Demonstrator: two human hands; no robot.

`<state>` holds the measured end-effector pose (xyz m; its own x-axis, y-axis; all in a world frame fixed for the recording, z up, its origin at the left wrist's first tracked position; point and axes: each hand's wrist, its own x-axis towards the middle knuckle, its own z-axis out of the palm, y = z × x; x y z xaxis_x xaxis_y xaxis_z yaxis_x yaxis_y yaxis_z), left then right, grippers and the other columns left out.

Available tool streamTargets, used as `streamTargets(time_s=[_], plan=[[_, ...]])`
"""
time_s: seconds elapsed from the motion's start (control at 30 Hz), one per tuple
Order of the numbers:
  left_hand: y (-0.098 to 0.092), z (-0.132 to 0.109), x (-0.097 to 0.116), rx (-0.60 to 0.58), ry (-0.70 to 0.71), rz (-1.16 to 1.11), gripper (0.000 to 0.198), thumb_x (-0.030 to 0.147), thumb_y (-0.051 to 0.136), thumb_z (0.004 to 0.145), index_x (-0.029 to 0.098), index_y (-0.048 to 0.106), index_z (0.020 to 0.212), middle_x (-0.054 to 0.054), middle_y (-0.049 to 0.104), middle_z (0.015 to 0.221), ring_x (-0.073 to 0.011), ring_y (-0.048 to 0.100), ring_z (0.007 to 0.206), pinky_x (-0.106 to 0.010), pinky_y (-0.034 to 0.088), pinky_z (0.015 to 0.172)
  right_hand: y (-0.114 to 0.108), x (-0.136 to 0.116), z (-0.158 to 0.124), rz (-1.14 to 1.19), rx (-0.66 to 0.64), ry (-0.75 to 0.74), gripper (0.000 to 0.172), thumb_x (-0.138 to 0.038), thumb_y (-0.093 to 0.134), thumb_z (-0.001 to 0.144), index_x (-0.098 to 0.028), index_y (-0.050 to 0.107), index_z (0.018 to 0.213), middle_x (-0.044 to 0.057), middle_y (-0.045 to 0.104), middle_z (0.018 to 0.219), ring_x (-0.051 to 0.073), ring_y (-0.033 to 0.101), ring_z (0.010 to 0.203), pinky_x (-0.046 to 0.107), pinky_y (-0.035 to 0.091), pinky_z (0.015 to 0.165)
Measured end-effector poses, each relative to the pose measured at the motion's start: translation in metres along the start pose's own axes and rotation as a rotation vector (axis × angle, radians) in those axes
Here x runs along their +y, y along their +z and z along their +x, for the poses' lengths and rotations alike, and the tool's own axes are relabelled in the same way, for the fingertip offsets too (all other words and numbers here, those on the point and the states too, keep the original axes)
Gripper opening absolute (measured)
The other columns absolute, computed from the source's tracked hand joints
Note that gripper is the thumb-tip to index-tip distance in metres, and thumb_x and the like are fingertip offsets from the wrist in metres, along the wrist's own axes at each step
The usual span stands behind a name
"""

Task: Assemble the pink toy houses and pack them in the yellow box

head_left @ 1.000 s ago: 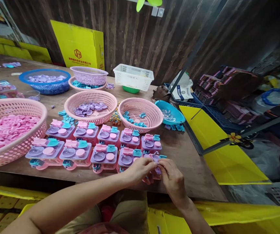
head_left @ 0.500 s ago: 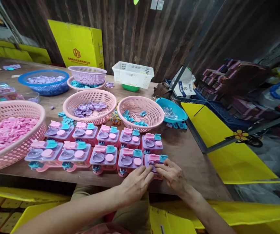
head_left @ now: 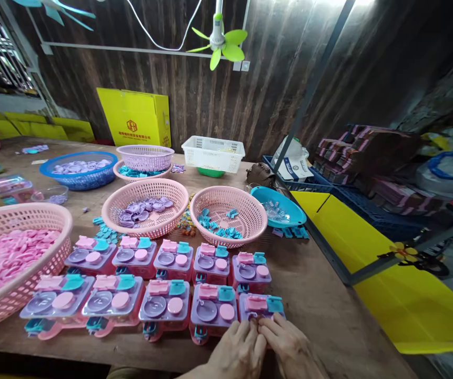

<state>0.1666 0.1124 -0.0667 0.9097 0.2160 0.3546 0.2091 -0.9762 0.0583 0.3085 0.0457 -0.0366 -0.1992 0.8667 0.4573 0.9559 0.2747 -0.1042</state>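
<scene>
Toy box, R end front row, nr table edge; hands together on its front; room R.

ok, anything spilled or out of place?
Possibly spilled: loose turquoise plastic pieces on the brown wooden table, front-left of the round pink mesh basket holding purple pieces; more lie by the oval blue plastic tray. Odd because other turquoise pieces sit inside the next pink basket, though these may be deliberate.
</scene>
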Motion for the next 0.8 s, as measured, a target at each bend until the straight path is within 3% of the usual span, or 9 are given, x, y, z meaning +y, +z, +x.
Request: streamTargets(time_s=[0.13, 0.3, 0.47, 0.63, 0.8], plan=[[-0.010, 0.003, 0.002, -0.040, -0.053, -0.024, 0.025, 0.020, 0.038, 0.086, 0.011, 0.054, 0.102, -0.013, 0.062, 0.106, -0.0219, 0.056, 0.090, -0.032, 0.043, 0.075, -0.002, -0.004, 0.000, -0.021, 0.050, 0.016, 0.035, -0.003, 0.031, 0.083, -0.020, 0.061, 0.081, 0.002, 0.066, 0.077, 0.016, 0.058, 0.068, 0.025, 0.048, 0.057], [-0.028, 0.007, -0.002, -0.080, -0.109, -0.051, 0.022, 0.018, 0.041, 0.087, 0.012, 0.052, 0.105, -0.012, 0.061, 0.109, -0.0224, 0.052, 0.103, -0.034, 0.039, 0.085, 0.002, -0.011, 0.001, -0.039, 0.131, 0.070, 0.032, -0.007, 0.034, 0.086, -0.019, 0.063, 0.085, 0.005, 0.067, 0.082, 0.017, 0.058, 0.073, 0.026, 0.051, 0.061], [-0.031, 0.003, -0.001, -0.058, -0.122, -0.038, 0.025, 0.019, 0.042, 0.087, 0.011, 0.050, 0.109, -0.012, 0.058, 0.115, -0.0220, 0.051, 0.104, -0.034, 0.039, 0.086, 0.005, -0.017, 0.001, -0.065, 0.163, 0.100, 0.030, -0.010, 0.037, 0.087, -0.020, 0.064, 0.094, 0.006, 0.067, 0.089, 0.018, 0.058, 0.078, 0.028, 0.051, 0.064], [-0.032, -0.020, -0.008, 0.087, -0.132, -0.043, 0.027, 0.023, 0.043, 0.086, 0.016, 0.050, 0.111, -0.008, 0.051, 0.126, -0.0197, 0.049, 0.105, -0.033, 0.037, 0.090, -0.003, -0.017, 0.005, -0.026, 0.191, 0.071, 0.020, -0.017, 0.043, 0.089, -0.020, 0.063, 0.091, 0.004, 0.066, 0.084, 0.018, 0.058, 0.078, 0.029, 0.049, 0.069], [-0.036, -0.041, -0.037, 0.274, -0.318, 0.022, 0.034, 0.023, 0.045, 0.086, 0.021, 0.047, 0.119, -0.008, 0.050, 0.126, -0.0216, 0.042, 0.117, -0.037, 0.031, 0.097, -0.015, -0.007, 0.021, -0.099, 0.307, 0.060, 0.020, -0.025, 0.047, 0.088, -0.019, 0.059, 0.103, 0.007, 0.063, 0.090, 0.020, 0.057, 0.081, 0.034, 0.046, 0.074]])
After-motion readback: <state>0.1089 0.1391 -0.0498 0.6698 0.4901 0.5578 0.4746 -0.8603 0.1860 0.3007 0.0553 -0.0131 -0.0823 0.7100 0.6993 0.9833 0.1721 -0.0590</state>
